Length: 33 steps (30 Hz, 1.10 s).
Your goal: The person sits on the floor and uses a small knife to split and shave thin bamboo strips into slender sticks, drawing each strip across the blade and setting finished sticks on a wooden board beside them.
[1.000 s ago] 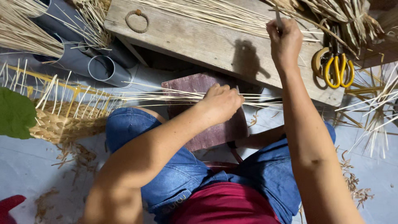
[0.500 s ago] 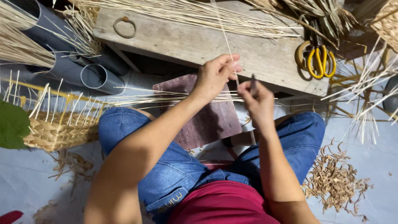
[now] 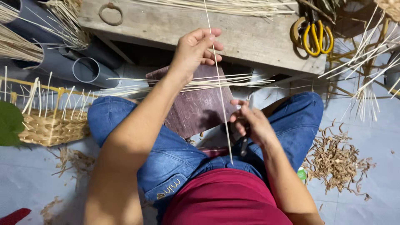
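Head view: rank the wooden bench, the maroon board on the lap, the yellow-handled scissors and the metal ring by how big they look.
1. Wooden bench, largest.
2. Maroon board, though it lies nearer the camera, so the gap is unsure.
3. Yellow-handled scissors.
4. Metal ring, smallest; close to the scissors' handle loops in size.

No pkgs, labels, signs, screens.

**Even, soft light; sharp centre, stretched edges**

The scene was brightly and evenly lit from above, without glare. Soft shadows lay under the wooden bench [image 3: 258,37] and beneath the left hand [image 3: 196,48] on the dark board [image 3: 196,108]. The middle of the frame was sharp. The forearms near the bottom edge looked enlarged and slightly soft, and the wide lens bent lines at the corners.
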Each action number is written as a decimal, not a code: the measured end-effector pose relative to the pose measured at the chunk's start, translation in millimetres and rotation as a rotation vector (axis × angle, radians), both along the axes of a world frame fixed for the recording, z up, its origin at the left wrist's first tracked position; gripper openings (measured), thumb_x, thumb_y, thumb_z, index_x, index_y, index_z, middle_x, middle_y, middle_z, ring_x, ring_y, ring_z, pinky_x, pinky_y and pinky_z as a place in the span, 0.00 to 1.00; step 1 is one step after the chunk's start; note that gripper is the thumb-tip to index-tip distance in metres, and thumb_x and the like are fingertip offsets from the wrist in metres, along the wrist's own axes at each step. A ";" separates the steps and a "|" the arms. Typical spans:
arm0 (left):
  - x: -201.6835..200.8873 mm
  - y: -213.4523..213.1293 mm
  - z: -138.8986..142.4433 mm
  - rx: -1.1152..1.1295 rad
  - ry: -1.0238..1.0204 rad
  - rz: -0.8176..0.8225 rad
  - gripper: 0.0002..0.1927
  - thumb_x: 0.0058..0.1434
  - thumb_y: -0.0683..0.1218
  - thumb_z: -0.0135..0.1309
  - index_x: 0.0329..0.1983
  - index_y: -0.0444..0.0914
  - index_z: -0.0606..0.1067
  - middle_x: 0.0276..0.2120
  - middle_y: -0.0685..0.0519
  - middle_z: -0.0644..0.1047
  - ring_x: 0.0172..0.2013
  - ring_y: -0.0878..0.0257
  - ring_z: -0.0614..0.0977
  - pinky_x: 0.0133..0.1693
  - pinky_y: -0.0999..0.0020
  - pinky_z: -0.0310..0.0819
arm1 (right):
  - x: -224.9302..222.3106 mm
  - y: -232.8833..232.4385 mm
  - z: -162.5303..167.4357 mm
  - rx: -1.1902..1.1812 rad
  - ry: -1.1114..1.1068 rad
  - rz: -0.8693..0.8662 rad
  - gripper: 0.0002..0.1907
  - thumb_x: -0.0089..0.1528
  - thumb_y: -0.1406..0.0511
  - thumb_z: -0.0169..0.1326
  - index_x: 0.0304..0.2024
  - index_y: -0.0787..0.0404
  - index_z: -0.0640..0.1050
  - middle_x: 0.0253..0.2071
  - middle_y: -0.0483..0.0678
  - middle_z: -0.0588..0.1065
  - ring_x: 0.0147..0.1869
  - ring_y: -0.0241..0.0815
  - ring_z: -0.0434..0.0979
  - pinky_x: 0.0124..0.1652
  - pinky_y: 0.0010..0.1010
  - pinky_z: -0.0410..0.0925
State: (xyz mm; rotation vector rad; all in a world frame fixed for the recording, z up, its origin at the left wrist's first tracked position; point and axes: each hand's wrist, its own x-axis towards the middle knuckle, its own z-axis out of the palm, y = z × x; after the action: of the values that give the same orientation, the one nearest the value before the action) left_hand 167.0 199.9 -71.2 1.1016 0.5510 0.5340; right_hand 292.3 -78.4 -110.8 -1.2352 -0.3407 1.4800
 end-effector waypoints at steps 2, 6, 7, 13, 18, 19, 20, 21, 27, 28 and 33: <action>-3.8 1.3 6.6 0.016 0.018 -0.015 0.16 0.73 0.47 0.48 0.60 0.36 0.76 0.36 0.51 0.83 0.29 0.68 0.84 0.31 0.77 0.79 | -18.9 -17.7 -15.7 -0.095 -0.028 -0.067 0.25 0.69 0.57 0.45 0.65 0.62 0.68 0.38 0.51 0.76 0.27 0.33 0.72 0.26 0.24 0.68; -12.4 -2.5 28.0 0.064 -0.029 -0.062 0.18 0.72 0.47 0.49 0.62 0.38 0.74 0.33 0.52 0.82 0.27 0.69 0.81 0.30 0.77 0.76 | -31.2 -35.1 -30.1 0.022 -0.182 -0.140 0.25 0.72 0.61 0.46 0.68 0.67 0.67 0.41 0.50 0.76 0.32 0.34 0.72 0.30 0.25 0.68; -15.8 -3.9 35.8 0.096 -0.042 -0.069 0.18 0.73 0.46 0.50 0.63 0.37 0.74 0.32 0.52 0.81 0.26 0.70 0.80 0.30 0.78 0.75 | -27.0 -36.2 -28.0 0.015 -0.234 -0.173 0.25 0.72 0.61 0.45 0.69 0.65 0.66 0.40 0.50 0.76 0.30 0.33 0.71 0.28 0.24 0.66; -54.4 -37.8 78.0 0.039 -0.124 -0.127 0.16 0.73 0.45 0.49 0.59 0.31 0.75 0.26 0.53 0.77 0.18 0.71 0.74 0.21 0.79 0.65 | -15.0 -39.7 -5.2 -0.051 -0.039 -0.096 0.24 0.70 0.60 0.42 0.68 0.60 0.65 0.37 0.48 0.79 0.28 0.33 0.74 0.26 0.24 0.68; -86.0 -94.4 76.3 0.019 0.017 -0.218 0.13 0.72 0.44 0.48 0.54 0.32 0.75 0.24 0.52 0.77 0.15 0.71 0.73 0.18 0.79 0.66 | -52.9 -44.5 -17.1 0.048 -0.092 -0.106 0.23 0.70 0.65 0.47 0.66 0.69 0.69 0.40 0.49 0.78 0.34 0.35 0.77 0.35 0.25 0.72; -91.5 -104.1 72.1 0.033 0.063 -0.222 0.13 0.72 0.44 0.48 0.53 0.32 0.76 0.24 0.52 0.77 0.16 0.72 0.74 0.19 0.79 0.66 | -52.3 -46.1 -16.1 0.065 -0.099 -0.124 0.22 0.71 0.65 0.47 0.65 0.70 0.70 0.38 0.50 0.78 0.33 0.35 0.76 0.34 0.25 0.71; -97.0 -113.6 67.1 0.029 0.105 -0.221 0.13 0.72 0.44 0.48 0.53 0.33 0.76 0.24 0.52 0.77 0.16 0.72 0.74 0.19 0.79 0.65 | -50.7 -47.2 -13.0 0.081 -0.104 -0.139 0.22 0.72 0.64 0.46 0.65 0.72 0.71 0.36 0.50 0.78 0.32 0.36 0.75 0.33 0.25 0.70; -102.1 -122.4 61.8 0.026 0.147 -0.220 0.13 0.72 0.45 0.47 0.53 0.34 0.76 0.25 0.53 0.78 0.16 0.73 0.73 0.19 0.80 0.63 | -47.3 -49.0 -7.0 0.132 -0.088 -0.146 0.23 0.73 0.64 0.46 0.67 0.71 0.70 0.35 0.50 0.78 0.31 0.35 0.74 0.32 0.24 0.69; -126.9 -160.6 40.2 0.088 0.267 -0.310 0.12 0.72 0.46 0.47 0.52 0.37 0.77 0.25 0.54 0.78 0.17 0.74 0.73 0.19 0.80 0.62 | -30.7 -56.0 57.6 0.321 -0.081 0.022 0.31 0.71 0.65 0.46 0.76 0.58 0.58 0.29 0.51 0.78 0.24 0.33 0.72 0.24 0.21 0.65; -131.6 -165.8 39.7 0.099 0.273 -0.327 0.12 0.72 0.46 0.47 0.51 0.37 0.77 0.25 0.54 0.78 0.17 0.74 0.73 0.19 0.80 0.62 | -31.3 -50.9 63.4 0.332 -0.070 0.051 0.32 0.70 0.65 0.47 0.76 0.57 0.57 0.30 0.51 0.78 0.25 0.33 0.72 0.25 0.21 0.65; -143.9 -176.9 44.2 0.207 0.368 -0.343 0.12 0.71 0.46 0.48 0.52 0.39 0.78 0.26 0.55 0.80 0.19 0.74 0.75 0.20 0.79 0.65 | -45.7 -43.8 75.0 0.267 -0.040 0.046 0.28 0.71 0.67 0.49 0.73 0.63 0.62 0.33 0.51 0.77 0.27 0.33 0.73 0.26 0.22 0.66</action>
State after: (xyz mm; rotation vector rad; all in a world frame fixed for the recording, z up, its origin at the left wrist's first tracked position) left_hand 23.1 22.9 -27.0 1.4716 0.6159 0.0873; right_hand 246.6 -122.2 -35.8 -1.0493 -0.5777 1.3988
